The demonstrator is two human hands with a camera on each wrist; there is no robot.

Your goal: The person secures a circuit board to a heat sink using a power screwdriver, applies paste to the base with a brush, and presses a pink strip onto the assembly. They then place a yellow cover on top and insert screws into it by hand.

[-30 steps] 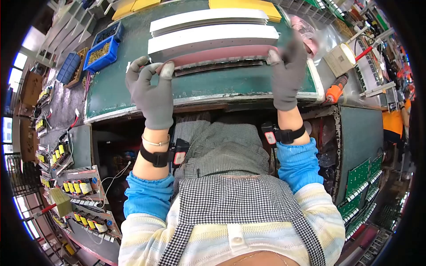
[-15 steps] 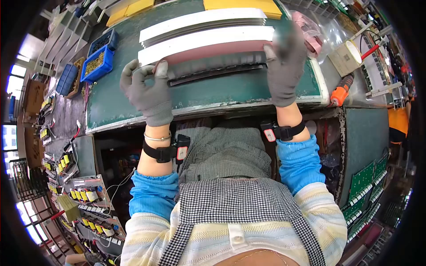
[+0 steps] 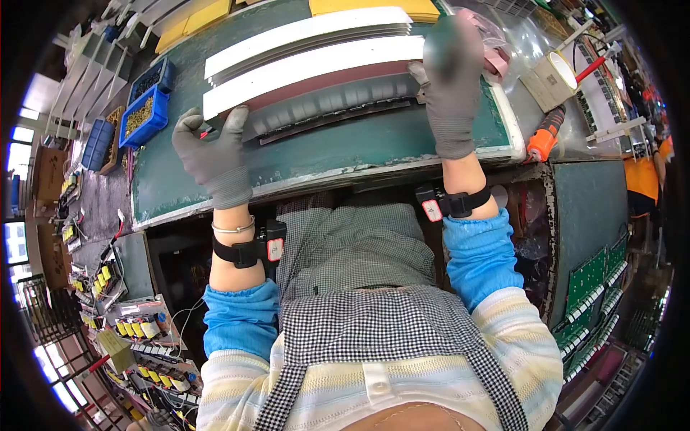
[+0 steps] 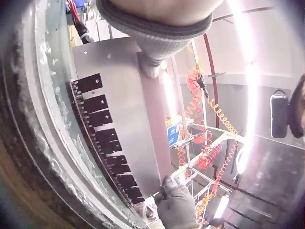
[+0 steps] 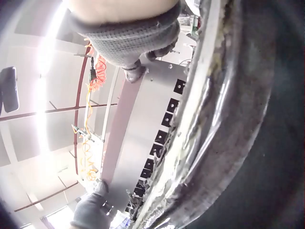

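A long pink strip (image 3: 316,86) runs along the upper edge of a metal panel's near face. In the head view my gloved left hand (image 3: 213,154) pinches its left end, thumb on the near side. My gloved right hand (image 3: 453,108) holds the right end; its fingertips are blurred. The grey panel (image 4: 126,95) stands behind a row of black, flat components (image 4: 114,140). The left wrist view shows my left thumb pressed on the strip's near end, the right hand at its far end. A white top flange (image 3: 309,68) extends above the strip.
Behind lies a stack of white metal profiles (image 3: 309,36). Two blue bins stand at left, the nearer blue bin (image 3: 144,115) holding brass-coloured small parts. Yellow sheets (image 3: 374,8) lie at the back. An orange electric screwdriver (image 3: 545,136) and a cardboard tube (image 3: 550,79) are right of the green table.
The pink strip has moved up, from low before the panel's face to its upper edge, with both hands holding its ends. Both hands and the table's things have shifted left in the head view.
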